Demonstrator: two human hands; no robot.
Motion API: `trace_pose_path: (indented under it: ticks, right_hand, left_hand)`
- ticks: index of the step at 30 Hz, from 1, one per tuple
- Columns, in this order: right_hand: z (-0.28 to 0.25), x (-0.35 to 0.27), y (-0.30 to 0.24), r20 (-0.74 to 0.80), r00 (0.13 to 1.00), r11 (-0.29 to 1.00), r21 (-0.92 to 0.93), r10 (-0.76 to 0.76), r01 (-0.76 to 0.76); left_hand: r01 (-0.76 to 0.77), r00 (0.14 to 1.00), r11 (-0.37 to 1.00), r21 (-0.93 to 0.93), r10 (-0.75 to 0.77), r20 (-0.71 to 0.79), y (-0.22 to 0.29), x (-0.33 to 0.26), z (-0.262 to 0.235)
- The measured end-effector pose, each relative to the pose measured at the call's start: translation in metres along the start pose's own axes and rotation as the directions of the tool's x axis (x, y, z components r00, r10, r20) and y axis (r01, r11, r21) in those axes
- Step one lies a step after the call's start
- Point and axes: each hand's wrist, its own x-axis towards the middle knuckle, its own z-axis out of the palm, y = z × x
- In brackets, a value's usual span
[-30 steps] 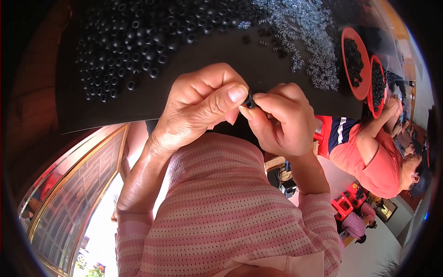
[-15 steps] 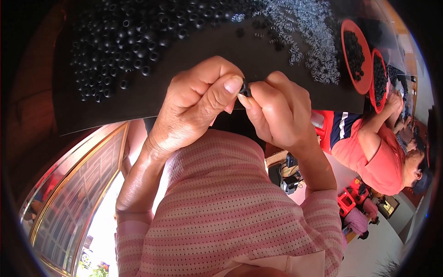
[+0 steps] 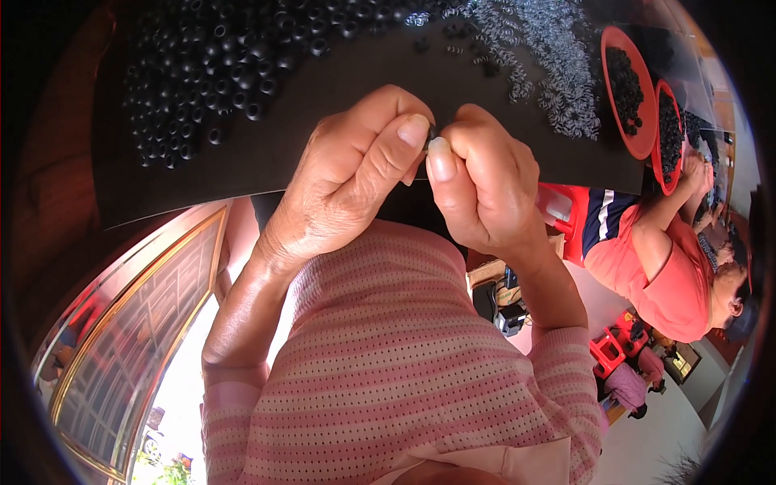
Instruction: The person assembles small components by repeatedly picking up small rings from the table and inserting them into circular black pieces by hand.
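Close together above the table's near edge, both my hands are closed in a pinch. Between thumb and fingers my left hand grips a small black piece, mostly covered by the fingertips. My right hand pinches at the other side of the same piece, thumbnail upward; its exact shape is hidden. A spread of small black ring-shaped caps lies beyond my left hand. Small metal springs are heaped beyond my right hand, with a few dark bits beside them.
At the right stand two red bowls, the nearer-left bowl and another bowl, both with small black parts. The dark tabletop runs across the front. A person in a coral shirt sits at the right. A framed glass panel stands at left.
Both hands have risen slightly, away from my body. My right thumb has shifted upward against the forefinger, and the black piece is more covered.
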Motion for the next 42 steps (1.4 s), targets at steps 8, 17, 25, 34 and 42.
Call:
trace_pose_path:
  ticks: [8,17,25,34,42]
  right_hand:
    - [0.001,-0.002,-0.017,0.054,0.927,0.881,0.294,0.371,-0.370]
    - [-0.011,0.006,-0.007,0.060,0.990,0.989,0.064,0.131,-0.134]
    - [-0.008,0.001,-0.004,0.071,0.997,0.995,0.098,-0.039,0.031]
    - [-0.007,-0.003,-0.008,0.078,0.996,0.984,0.168,0.046,-0.058]
    - [-0.018,0.007,-0.004,0.158,0.987,1.000,-0.011,0.024,-0.022]
  left_hand:
    - [-0.119,0.992,0.985,0.123,0.124,-0.033,0.000,0.001,0.001]
    - [-0.046,0.997,0.999,0.012,0.045,0.062,-0.003,0.005,-0.009]
    - [0.116,0.980,0.990,-0.074,-0.102,0.173,0.007,0.000,-0.017]
    - [-0.012,0.983,0.990,-0.142,0.038,0.178,-0.005,0.002,-0.016]
    - [0.032,0.976,0.985,-0.167,0.006,0.218,-0.004,0.001,-0.020]
